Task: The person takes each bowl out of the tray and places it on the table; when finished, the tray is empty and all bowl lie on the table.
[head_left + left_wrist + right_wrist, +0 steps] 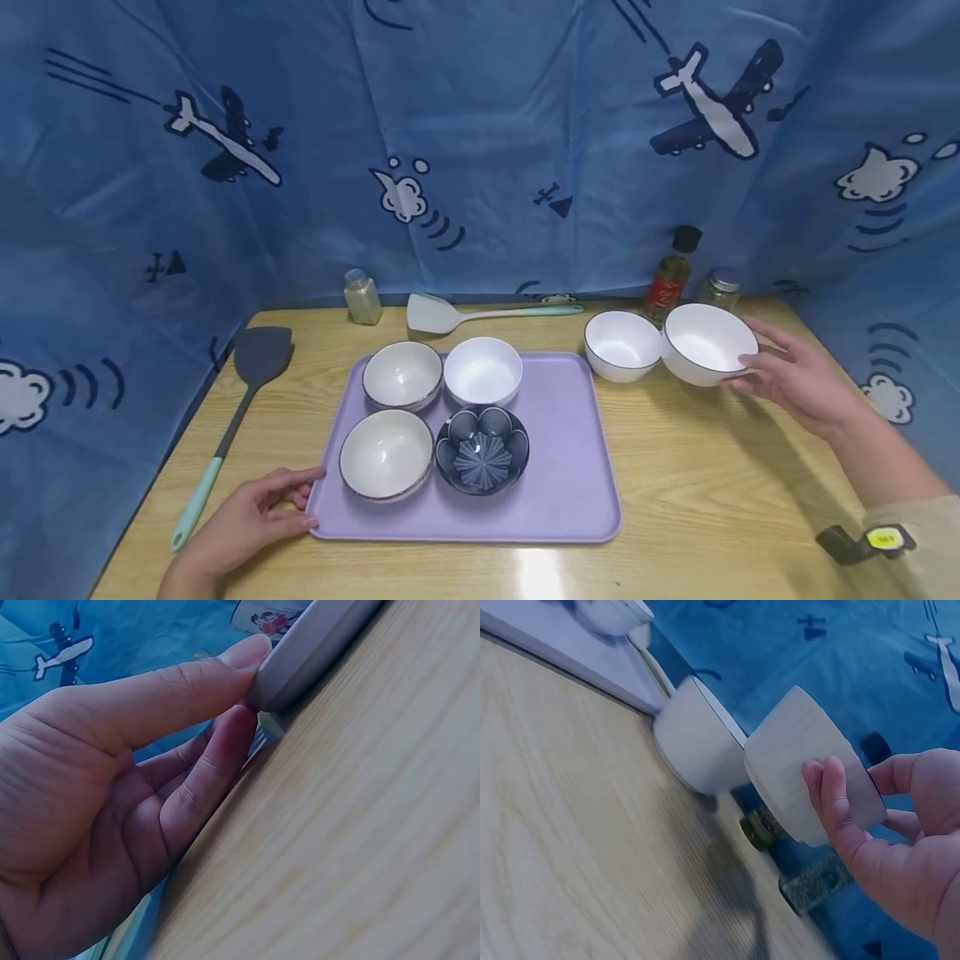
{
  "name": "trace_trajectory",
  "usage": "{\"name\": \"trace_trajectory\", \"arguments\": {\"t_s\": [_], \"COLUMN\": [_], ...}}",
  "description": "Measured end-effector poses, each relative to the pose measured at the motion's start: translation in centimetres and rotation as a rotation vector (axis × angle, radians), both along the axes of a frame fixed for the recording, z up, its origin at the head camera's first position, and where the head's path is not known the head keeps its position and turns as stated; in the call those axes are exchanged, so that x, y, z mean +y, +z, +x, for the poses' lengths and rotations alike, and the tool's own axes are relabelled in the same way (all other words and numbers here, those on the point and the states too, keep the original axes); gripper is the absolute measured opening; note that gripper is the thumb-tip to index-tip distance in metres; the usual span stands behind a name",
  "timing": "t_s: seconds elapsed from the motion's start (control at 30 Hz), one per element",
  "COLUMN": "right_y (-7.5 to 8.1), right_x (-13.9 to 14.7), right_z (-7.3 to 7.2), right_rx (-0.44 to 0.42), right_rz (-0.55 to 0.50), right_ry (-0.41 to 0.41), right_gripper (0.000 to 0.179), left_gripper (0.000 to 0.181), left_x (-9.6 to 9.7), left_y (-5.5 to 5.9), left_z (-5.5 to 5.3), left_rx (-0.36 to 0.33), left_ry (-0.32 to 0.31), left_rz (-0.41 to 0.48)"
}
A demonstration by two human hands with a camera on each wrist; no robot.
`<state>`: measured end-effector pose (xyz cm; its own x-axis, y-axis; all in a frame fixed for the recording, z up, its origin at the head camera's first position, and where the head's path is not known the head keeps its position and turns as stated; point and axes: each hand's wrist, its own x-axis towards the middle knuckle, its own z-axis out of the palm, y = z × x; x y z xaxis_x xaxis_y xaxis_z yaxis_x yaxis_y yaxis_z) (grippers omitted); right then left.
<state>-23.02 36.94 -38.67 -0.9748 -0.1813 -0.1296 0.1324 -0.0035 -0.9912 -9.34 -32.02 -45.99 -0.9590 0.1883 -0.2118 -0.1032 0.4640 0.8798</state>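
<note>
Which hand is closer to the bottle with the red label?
Right. The right hand is in front of the bottle and to its right, holding a white bowl. The left hand is much farther off, at the near left corner of the purple tray.

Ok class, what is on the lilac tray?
Two dark-rimmed cream bowls, a white bowl and a dark blue petalled bowl. Beneath them, the lilac tray is hidden.
</note>
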Motion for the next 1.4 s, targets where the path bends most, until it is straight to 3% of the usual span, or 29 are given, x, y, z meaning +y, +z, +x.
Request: {"name": "trace_trajectory", "arguments": {"t_s": [0.3, 0.47, 0.77, 1.03, 1.23, 1.4], "right_y": [-0.5, -1.5, -2.9, -4.0, -4.7, -4.8], "right_x": [1.2, 1.0, 0.6, 0.9, 0.1, 0.1], "right_z": [-0.8, -1.6, -2.4, -2.3, -2.6, -2.7], "right_rx": [-0.045, -0.032, -0.043, -0.044, -0.066, -0.056], "right_rz": [-0.029, 0.016, -0.060, -0.143, -0.098, -0.123], "right_ry": [-0.081, -0.048, -0.034, -0.072, -0.126, -0.113], "right_gripper": [0.083, 0.084, 0.087, 0.084, 0.086, 0.086], "left_gripper": [0.063, 0.064, 0.063, 0.061, 0.059, 0.062], "left_x": [0.1, 0.1, 0.0, -0.2, -0.3, -0.1], "left_y": [-0.2, 0.0, -0.1, -0.1, -0.2, -0.2], "left_z": [-0.1, -0.1, 0.2, -0.2, 0.0, -0.2], "left_rx": [0.008, 0.019, 0.007, 0.046, 0.086, 0.056], "left_ry": [0.015, 0.022, 0.022, -0.022, -0.034, -0.015], "left_rz": [-0.020, -0.039, -0.041, -0.031, -0.012, -0.031]}}
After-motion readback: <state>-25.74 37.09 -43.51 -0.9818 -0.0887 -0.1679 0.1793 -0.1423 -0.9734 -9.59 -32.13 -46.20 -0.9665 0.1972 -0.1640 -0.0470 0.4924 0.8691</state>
